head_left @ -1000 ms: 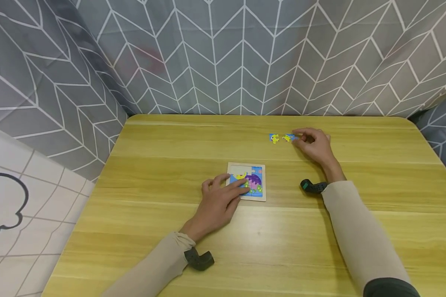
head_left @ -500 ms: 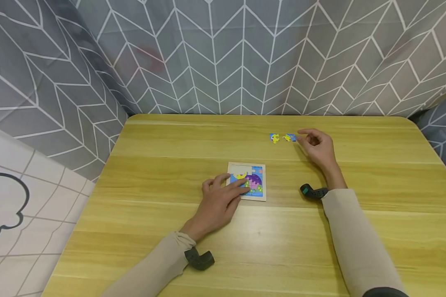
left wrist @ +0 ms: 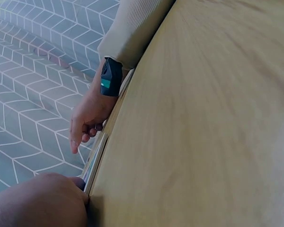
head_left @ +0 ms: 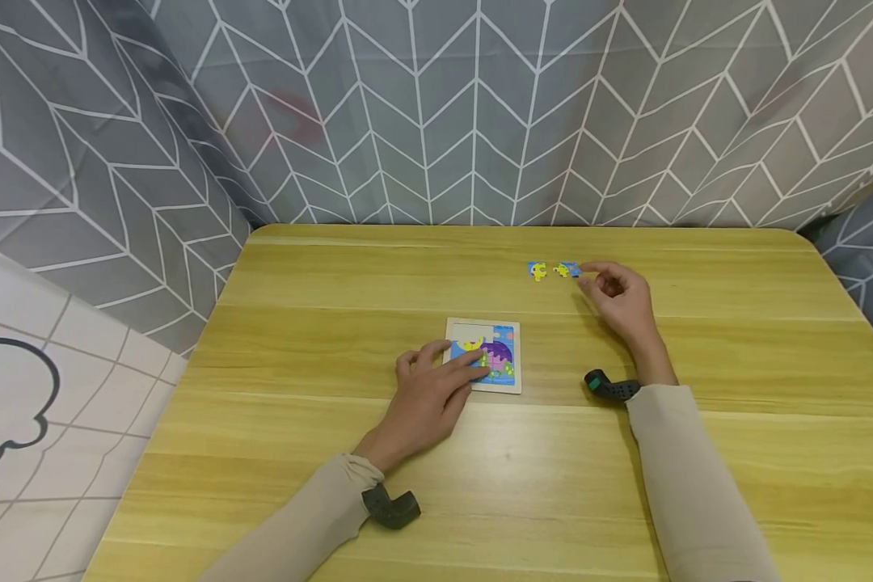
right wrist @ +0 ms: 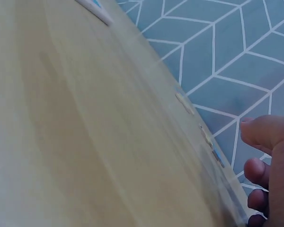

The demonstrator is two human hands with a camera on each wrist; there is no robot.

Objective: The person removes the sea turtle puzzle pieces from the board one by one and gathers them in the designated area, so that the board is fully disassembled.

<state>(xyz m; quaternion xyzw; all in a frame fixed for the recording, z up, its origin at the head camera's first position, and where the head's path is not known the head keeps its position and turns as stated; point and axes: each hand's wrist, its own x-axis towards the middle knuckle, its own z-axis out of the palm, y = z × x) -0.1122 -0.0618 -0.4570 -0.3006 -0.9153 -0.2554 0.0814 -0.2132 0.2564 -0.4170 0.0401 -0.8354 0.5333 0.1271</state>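
A framed jigsaw puzzle (head_left: 505, 388) lies flat mid-table, showing a purple, blue and yellow picture and a bare pale patch at its upper left. My left hand (head_left: 429, 396) rests on its lower left with spread, fairly straight fingers. Toward the back, a yellow-and-blue puzzle piece (head_left: 537, 271) lies left of more yellow-and-blue puzzle pieces (head_left: 569, 269); whether these are one or two is unclear. My right hand (head_left: 622, 303) hovers at their right end, index finger and thumb apart, other fingers loosely bent. Whether a fingertip touches them cannot be told. The right wrist view shows nothing between finger and thumb.
Both wrists wear dark camera mounts, a left mount (head_left: 391, 509) and a right mount (head_left: 611, 386). The wooden table (head_left: 320, 323) ends at a grey patterned curtain (head_left: 444, 113) behind. White tiled flooring (head_left: 80, 436) shows at the left.
My right hand has drawn slightly right from the right-hand puzzle pieces, then its index finger has dipped back toward their edge. The left hand and framed puzzle stay put.
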